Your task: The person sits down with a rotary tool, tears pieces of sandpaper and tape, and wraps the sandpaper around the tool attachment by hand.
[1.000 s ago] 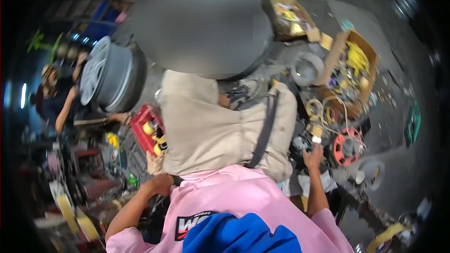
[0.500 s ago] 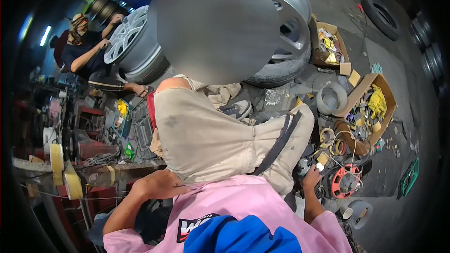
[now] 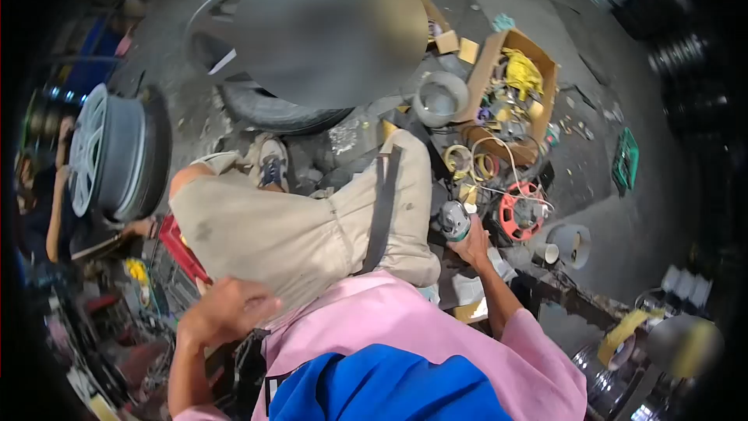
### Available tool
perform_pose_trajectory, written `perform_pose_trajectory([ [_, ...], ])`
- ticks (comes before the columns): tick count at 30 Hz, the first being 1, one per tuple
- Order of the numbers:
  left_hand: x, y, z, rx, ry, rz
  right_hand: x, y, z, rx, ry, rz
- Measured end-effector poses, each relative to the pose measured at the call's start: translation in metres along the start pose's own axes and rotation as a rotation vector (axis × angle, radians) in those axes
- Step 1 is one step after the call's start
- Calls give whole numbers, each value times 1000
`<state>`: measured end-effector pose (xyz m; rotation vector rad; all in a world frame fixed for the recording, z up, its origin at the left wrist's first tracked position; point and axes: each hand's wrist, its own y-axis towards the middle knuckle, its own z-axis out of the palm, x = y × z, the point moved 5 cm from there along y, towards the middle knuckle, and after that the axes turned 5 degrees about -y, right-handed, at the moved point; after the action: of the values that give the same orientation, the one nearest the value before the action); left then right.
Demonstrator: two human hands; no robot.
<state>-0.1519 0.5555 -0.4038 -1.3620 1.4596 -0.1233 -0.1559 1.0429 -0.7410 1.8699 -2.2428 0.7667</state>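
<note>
My right hand [image 3: 471,245] is closed around a rounded grey and green power tool [image 3: 454,220], low beside my right thigh. My left hand [image 3: 230,308] hovers over my lap at the left, fingers loosely bent and a little blurred, with nothing visible in them. It is nearest to my beige trousers [image 3: 257,226] and the hem of my pink shirt [image 3: 351,312]. In front of me a large wheel rim [image 3: 204,39] lies on a tyre [image 3: 288,117]; a blurred patch hides much of the rim.
A cardboard box [image 3: 549,86] of supplies and yellow cloth stands ahead on the right. Tape rolls [image 3: 458,160], an orange-red reel [image 3: 520,222] with white cord and a green basket [image 3: 626,160] lie nearby. At the left, another person's arm [image 3: 58,210] reaches toward an upright wheel [image 3: 109,156].
My view has swung to the right. My left hand has let go of the shirt hem and lifted. My right hand has moved onto the power tool and gripped it.
</note>
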Motion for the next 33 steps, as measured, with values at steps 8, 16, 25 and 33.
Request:
perform_pose_trajectory([
  [8, -107, 141, -53, -57, -52, 553, 113, -63, -122, -203, 175, 53],
  [16, -84, 260, -13, 226, -483, 399, 264, -65, -135, -144, -31, -373],
  [25, -22, 271, -4, 287, -840, 34, 296, -49, -92, 76, -92, -404],
  [33, -16, 259, -9, 321, -857, 88, 306, -45, -123, 251, 321, -352],
])
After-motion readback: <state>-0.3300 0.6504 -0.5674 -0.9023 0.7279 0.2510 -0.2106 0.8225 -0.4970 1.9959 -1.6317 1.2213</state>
